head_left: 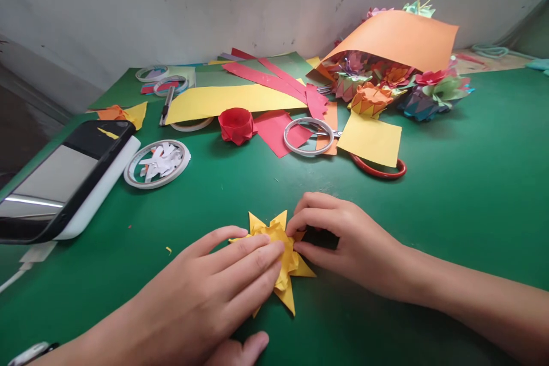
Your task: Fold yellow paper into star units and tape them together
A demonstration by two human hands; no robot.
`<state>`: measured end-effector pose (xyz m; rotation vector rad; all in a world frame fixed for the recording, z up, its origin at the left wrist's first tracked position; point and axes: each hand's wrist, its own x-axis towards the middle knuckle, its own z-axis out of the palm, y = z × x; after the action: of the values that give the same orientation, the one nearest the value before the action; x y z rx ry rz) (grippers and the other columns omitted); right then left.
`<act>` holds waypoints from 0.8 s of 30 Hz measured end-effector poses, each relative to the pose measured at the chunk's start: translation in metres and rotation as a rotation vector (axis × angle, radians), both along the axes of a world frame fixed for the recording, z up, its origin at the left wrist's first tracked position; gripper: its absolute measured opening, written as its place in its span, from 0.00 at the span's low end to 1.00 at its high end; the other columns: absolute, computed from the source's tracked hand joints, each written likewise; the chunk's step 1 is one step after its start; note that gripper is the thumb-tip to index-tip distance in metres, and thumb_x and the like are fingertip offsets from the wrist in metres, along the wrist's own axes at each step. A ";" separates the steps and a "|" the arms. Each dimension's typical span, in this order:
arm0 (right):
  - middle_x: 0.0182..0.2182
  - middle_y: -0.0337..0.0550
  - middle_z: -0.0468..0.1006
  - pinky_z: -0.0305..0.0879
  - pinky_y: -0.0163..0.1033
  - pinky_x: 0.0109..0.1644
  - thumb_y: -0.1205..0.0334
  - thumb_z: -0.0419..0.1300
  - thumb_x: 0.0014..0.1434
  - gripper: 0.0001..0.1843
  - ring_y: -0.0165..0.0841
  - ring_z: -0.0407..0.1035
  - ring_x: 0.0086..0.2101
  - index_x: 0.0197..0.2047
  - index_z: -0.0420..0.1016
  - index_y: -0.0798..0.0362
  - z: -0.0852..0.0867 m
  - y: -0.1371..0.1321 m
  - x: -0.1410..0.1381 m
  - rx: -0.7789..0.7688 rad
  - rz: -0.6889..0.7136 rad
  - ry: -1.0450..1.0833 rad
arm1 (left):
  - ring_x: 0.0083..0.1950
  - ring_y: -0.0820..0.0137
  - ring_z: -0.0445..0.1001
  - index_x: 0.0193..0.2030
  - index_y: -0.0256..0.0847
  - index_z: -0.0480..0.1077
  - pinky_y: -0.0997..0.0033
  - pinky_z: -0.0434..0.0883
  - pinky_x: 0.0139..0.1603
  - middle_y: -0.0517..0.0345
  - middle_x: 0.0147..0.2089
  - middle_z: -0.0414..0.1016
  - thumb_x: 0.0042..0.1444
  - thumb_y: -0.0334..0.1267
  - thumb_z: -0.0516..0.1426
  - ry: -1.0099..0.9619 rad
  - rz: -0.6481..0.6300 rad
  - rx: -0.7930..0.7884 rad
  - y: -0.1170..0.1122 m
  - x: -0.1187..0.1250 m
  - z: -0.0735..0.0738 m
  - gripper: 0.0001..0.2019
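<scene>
Right now, a yellow paper flower (281,234) with pointed petals lies on the green tabletop (450,200), at the near middle, under both hands. The left hand (234,280) is spread, its fingers extended flat across the flower's left side and centre, with the thumb apart, lower down on the tabletop side. The right hand (330,231) has its thumb and forefinger pinched together at the flower's right edge, gripping a petal there; the other fingers curl above.

Beyond the hands, a red paper cup (236,128) stands near a yellow paper strip (235,100). To its left, a tape roll (150,186) surrounds white paper scraps (160,161). On the right, a second ring of tape (309,153) rests partly over red paper, and a yellow paper square (371,138) partly covers red-handled scissors (381,172). Farther back, an orange paper sheet (398,37) arches over a cluster of multicoloured paper flowers (371,100). At the left, a black-framed phone (49,186) leans on a white block (92,206), near a utility knife (167,104).
</scene>
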<state>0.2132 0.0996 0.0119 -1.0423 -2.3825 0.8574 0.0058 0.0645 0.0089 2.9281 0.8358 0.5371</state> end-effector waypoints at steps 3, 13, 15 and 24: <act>0.28 0.40 0.70 0.60 0.31 0.33 0.70 0.55 0.51 0.04 0.26 0.63 0.28 0.31 0.70 0.54 0.000 -0.001 -0.001 0.010 -0.002 0.008 | 0.49 0.69 0.69 0.45 0.40 0.69 0.72 0.56 0.57 0.58 0.50 0.72 0.48 0.42 0.54 -0.023 0.004 -0.013 0.000 0.002 0.001 0.17; 0.29 0.38 0.70 0.57 0.33 0.34 0.69 0.54 0.51 0.04 0.26 0.63 0.30 0.31 0.69 0.54 -0.003 0.000 -0.002 0.034 0.018 -0.010 | 0.51 0.70 0.69 0.47 0.40 0.68 0.72 0.53 0.59 0.61 0.51 0.71 0.49 0.44 0.54 -0.004 0.007 -0.014 -0.001 0.001 0.002 0.19; 0.29 0.38 0.70 0.57 0.32 0.34 0.70 0.54 0.51 0.04 0.25 0.62 0.30 0.31 0.69 0.54 -0.003 0.002 -0.002 0.035 0.038 -0.008 | 0.50 0.69 0.69 0.46 0.40 0.68 0.71 0.54 0.59 0.60 0.50 0.72 0.48 0.45 0.54 -0.006 0.010 -0.007 -0.002 0.001 0.002 0.19; 0.25 0.36 0.68 0.58 0.28 0.29 0.73 0.53 0.49 0.05 0.23 0.60 0.25 0.31 0.68 0.57 0.006 0.004 -0.006 -0.080 0.001 0.065 | 0.50 0.69 0.69 0.46 0.40 0.68 0.70 0.52 0.60 0.60 0.51 0.71 0.48 0.45 0.54 0.007 0.001 -0.006 -0.002 0.001 0.004 0.19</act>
<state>0.2075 0.1032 0.0174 -1.0268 -2.3118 0.9798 0.0072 0.0630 0.0130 2.9259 0.8386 0.5244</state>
